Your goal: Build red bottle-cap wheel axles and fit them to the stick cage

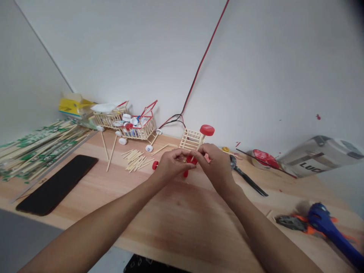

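Left hand point(170, 165): our fingers are closed and pinch the low end of the stick cart point(192, 139).
Right hand point(214, 165): closed too, and it pinches the same cart from the other side.
Stick cart: between our two hands, poking up behind our fingers.
Red caps point(190, 159): right between our fingertips.
Loose sticks point(135, 159): on the worktop point(176, 212), near the left of our left hand.
Black tool point(248, 180): just right of our right hand.

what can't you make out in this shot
All in the head view:
- Middle of the red-capped stick: covered by the left hand and right hand.
- The blue tool: blurred, cut by the right edge.
- Lettering on the grey case: blurred.
- Caps in the far cart: too small to count.
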### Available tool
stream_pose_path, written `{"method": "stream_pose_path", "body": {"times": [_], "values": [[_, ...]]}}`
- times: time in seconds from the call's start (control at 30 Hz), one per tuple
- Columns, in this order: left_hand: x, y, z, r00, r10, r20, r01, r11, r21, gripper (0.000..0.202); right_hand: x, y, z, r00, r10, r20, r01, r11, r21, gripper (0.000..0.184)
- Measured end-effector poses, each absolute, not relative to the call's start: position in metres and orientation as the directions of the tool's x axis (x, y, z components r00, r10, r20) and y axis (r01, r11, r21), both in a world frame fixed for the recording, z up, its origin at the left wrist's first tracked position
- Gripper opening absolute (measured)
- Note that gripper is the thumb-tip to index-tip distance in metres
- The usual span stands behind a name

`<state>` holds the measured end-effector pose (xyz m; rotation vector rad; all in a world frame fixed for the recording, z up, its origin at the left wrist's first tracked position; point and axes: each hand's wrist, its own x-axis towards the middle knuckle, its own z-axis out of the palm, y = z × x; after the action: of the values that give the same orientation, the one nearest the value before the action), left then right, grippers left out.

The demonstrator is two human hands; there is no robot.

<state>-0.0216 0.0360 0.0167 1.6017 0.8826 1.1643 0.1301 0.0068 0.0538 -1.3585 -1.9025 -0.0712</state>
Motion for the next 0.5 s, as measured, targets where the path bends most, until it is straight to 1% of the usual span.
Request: {"method": "stream_pose_path", "body": {"times": [0.37, 0.5], "values": [[-0.0211, 0.0393, 0.013, 0.3, 0.905, 0.303, 0.03, -0.326, 0.945, 0.028, 0.1307, 0.0072, 0.0518, -0.116, 0.764, 0.634, 0.816, 0.438, -0.378, 0.025], [-0.0207, 0.0381, 0.0142, 0.294, 0.913, 0.282, 0.033, -0.305, 0.952, 0.027, 0.1307, 0.0072, 0.0515, -0.123, 0.765, 0.632, 0.812, 0.444, -0.379, 0.025]]}}
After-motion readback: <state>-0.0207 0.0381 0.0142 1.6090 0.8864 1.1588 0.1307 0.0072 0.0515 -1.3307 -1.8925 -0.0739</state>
